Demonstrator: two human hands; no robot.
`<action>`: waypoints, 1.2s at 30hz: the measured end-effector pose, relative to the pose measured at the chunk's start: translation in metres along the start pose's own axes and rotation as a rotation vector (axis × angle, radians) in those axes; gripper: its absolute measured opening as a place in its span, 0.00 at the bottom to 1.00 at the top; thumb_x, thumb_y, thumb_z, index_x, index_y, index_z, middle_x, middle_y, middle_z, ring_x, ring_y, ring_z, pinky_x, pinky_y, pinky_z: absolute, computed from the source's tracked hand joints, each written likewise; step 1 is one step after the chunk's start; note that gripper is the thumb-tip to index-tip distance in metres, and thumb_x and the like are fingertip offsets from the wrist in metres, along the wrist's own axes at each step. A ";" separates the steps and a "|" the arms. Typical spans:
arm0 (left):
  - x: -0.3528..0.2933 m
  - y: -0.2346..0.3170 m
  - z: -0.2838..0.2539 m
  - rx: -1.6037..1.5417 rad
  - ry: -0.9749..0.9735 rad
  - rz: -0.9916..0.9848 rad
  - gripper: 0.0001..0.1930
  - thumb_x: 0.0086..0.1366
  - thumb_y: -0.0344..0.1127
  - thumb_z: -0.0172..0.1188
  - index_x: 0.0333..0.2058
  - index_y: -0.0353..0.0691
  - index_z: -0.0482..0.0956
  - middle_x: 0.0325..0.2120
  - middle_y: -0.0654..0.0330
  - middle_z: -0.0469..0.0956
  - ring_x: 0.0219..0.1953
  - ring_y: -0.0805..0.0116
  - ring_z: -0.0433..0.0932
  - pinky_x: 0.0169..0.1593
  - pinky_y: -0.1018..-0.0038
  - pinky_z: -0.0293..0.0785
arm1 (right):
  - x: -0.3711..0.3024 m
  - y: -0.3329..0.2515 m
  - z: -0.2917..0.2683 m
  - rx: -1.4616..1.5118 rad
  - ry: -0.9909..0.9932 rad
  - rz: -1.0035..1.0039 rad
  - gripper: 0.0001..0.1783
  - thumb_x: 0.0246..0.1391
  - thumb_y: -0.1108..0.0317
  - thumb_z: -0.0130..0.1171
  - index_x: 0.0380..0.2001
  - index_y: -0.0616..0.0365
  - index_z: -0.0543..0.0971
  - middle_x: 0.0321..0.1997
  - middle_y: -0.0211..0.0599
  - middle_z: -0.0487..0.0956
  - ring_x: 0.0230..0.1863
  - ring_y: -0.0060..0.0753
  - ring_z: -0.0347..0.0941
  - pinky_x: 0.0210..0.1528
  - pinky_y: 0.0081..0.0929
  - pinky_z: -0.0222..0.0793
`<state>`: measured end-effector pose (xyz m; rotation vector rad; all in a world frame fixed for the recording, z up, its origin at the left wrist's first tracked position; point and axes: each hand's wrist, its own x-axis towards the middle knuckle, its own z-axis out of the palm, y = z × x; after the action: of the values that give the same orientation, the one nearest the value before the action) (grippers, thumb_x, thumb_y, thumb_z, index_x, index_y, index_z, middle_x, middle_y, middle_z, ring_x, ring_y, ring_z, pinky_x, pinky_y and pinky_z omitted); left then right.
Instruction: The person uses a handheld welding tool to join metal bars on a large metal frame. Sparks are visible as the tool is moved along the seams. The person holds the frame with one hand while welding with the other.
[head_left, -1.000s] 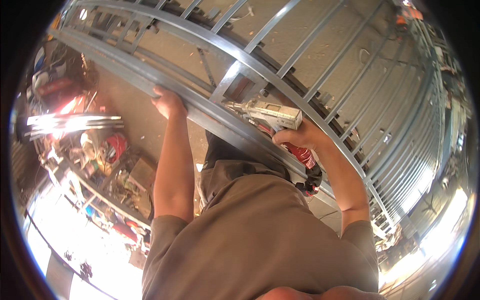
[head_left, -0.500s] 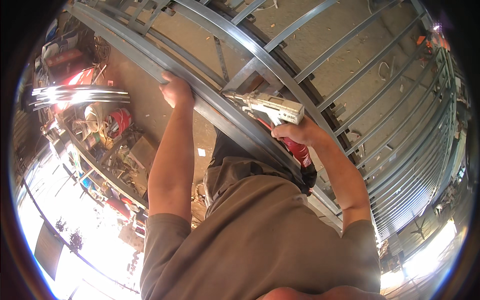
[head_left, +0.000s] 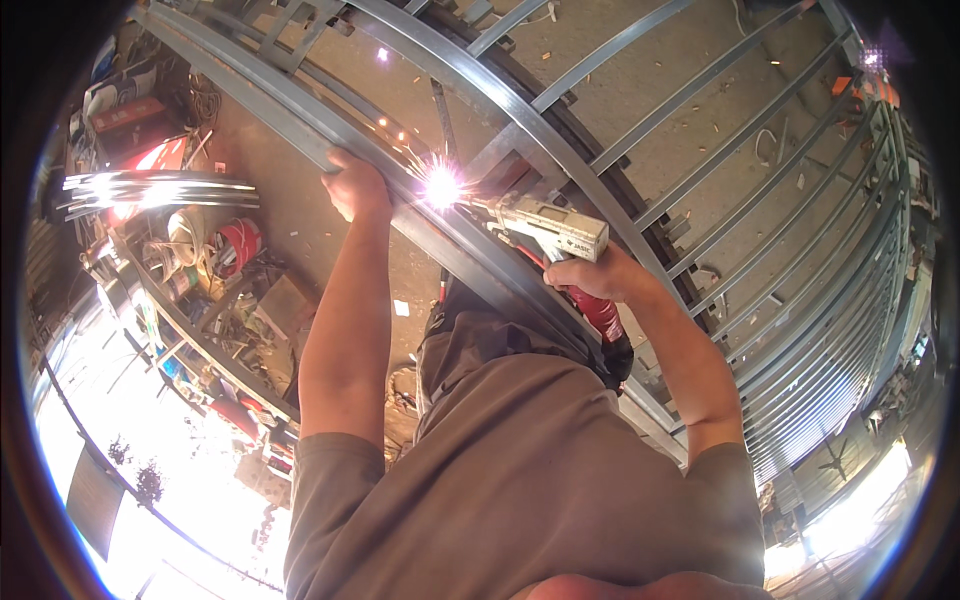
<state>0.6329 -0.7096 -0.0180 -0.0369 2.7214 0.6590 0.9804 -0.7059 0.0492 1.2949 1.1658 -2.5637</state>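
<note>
My right hand [head_left: 598, 272] is wrapped round the grip of a pale handheld welding gun [head_left: 553, 224], which has a red-sleeved cable [head_left: 601, 312] hanging below it. A bright violet-white arc with sparks burns at the gun's tip, on the joint where a cross piece meets a long steel beam [head_left: 300, 115]; glare hides the joint itself. To the left of the arc, my left hand [head_left: 356, 186] grips the near edge of that beam, its fingers curled over the metal. The beam runs slantwise in front of my body.
A curved steel bar [head_left: 520, 105] and a rack of parallel metal strips [head_left: 700, 75] spread to the right. Shiny metal bars [head_left: 160, 189] lie at the left, over a clutter with a red bucket [head_left: 238, 240]. A carton [head_left: 285, 305] stands on the floor nearby.
An arc has lit at the welding gun's tip, throwing sparks up and to the left. Both hands have kept nearly the same place and hold.
</note>
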 end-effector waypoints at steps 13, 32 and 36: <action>0.001 0.000 -0.001 0.012 0.005 0.010 0.45 0.75 0.68 0.37 0.63 0.25 0.72 0.57 0.33 0.80 0.59 0.35 0.80 0.65 0.49 0.74 | -0.005 -0.002 -0.001 -0.035 0.033 0.065 0.21 0.53 0.78 0.69 0.51 0.60 0.79 0.34 0.31 0.81 0.33 0.24 0.78 0.37 0.28 0.77; 0.007 -0.007 0.004 -0.012 0.012 0.032 0.45 0.75 0.67 0.39 0.63 0.24 0.72 0.58 0.32 0.78 0.61 0.35 0.78 0.67 0.49 0.71 | -0.068 0.036 -0.031 -0.015 0.042 0.084 0.23 0.51 0.72 0.74 0.51 0.59 0.81 0.41 0.31 0.84 0.41 0.24 0.79 0.45 0.28 0.79; 0.008 -0.006 0.003 0.006 0.003 0.017 0.44 0.75 0.67 0.39 0.63 0.25 0.73 0.59 0.33 0.78 0.62 0.36 0.77 0.67 0.50 0.71 | -0.072 0.053 -0.034 0.036 0.044 0.119 0.24 0.52 0.71 0.74 0.53 0.58 0.81 0.40 0.30 0.84 0.40 0.23 0.80 0.44 0.26 0.79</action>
<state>0.6270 -0.7131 -0.0254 -0.0130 2.7294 0.6560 1.0688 -0.7423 0.0561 1.3896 1.0209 -2.4954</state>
